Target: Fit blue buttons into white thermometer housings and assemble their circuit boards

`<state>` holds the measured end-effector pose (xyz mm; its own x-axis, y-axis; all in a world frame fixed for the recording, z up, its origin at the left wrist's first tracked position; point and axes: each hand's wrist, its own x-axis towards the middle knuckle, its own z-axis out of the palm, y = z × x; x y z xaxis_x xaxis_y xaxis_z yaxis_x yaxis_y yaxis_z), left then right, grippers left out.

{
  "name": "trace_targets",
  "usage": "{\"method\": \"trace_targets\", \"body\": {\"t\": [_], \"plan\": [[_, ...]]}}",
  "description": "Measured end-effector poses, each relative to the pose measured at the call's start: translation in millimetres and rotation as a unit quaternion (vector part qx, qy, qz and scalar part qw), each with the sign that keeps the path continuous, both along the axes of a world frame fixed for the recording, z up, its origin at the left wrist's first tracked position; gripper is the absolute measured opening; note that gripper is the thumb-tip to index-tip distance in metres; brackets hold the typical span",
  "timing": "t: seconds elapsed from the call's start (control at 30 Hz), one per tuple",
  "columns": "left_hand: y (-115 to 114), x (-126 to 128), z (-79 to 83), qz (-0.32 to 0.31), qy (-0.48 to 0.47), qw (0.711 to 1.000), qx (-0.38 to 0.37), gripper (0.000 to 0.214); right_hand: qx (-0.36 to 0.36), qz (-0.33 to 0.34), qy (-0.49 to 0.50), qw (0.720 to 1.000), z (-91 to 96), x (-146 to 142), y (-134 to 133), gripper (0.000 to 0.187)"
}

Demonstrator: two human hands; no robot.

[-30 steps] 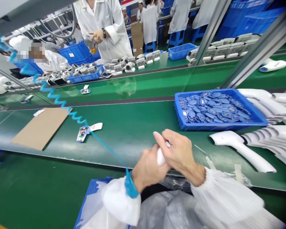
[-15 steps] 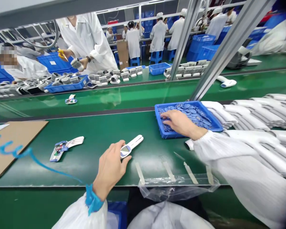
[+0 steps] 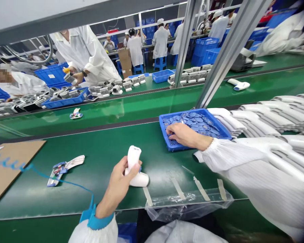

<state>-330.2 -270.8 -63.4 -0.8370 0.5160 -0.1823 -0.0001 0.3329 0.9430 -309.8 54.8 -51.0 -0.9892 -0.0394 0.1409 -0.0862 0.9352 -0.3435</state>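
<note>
My left hand [image 3: 119, 184] is closed around a white handheld shell [image 3: 134, 166], held upright just above the green belt [image 3: 101, 152]. A blue wrist strap with a coiled blue cord [image 3: 12, 165] runs from that wrist to the left. My right hand [image 3: 183, 135] reaches into a blue tray [image 3: 164, 133] of small blue flat parts [image 3: 197, 121]; its fingertips are down among the parts, and whether they pinch one is hidden.
A stack of white shells [image 3: 268, 118] lies right of the tray. An opened half-shell with a circuit board [image 3: 63, 167] and a cardboard sheet [image 3: 5, 165] lie at left. Tape strips hold a plastic bag [image 3: 190, 202] at the belt's near edge. Other workers stand behind the far belt.
My left hand has turned the white shell from lying flat to standing upright and drawn it nearer. My right hand stays in the blue tray, shifted slightly left.
</note>
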Motion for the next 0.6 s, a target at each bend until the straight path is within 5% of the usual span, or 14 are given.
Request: {"method": "trace_targets", "body": {"t": [0.1,0.17,0.37,0.5,0.6], "plan": [[14.1,15.9,-3.7,-0.003,-0.079,0.995,0.063,0.052,-0.056,-0.052,0.056,0.995,16.9,18.4,-11.4,0.018],[28.2,26.9,-2.0,-0.011,-0.102,0.993,0.061,0.055,-0.165,-0.114,0.094,0.975,25.5,36.4,-29.0,0.019],[59.5,38.3,1.8,-0.055,-0.142,0.986,0.071,0.064,-0.515,-0.175,0.063,0.837,7.6,79.3,-93.5,0.031],[56.0,36.6,8.1,-0.102,-0.079,0.991,0.027,0.053,-0.562,-0.149,0.020,0.813,-2.5,92.2,-100.8,0.028],[51.7,35.4,20.6,-0.143,0.027,0.989,-0.038,0.039,-0.495,-0.144,0.027,0.857,0.2,100.2,-93.0,0.021]]}}
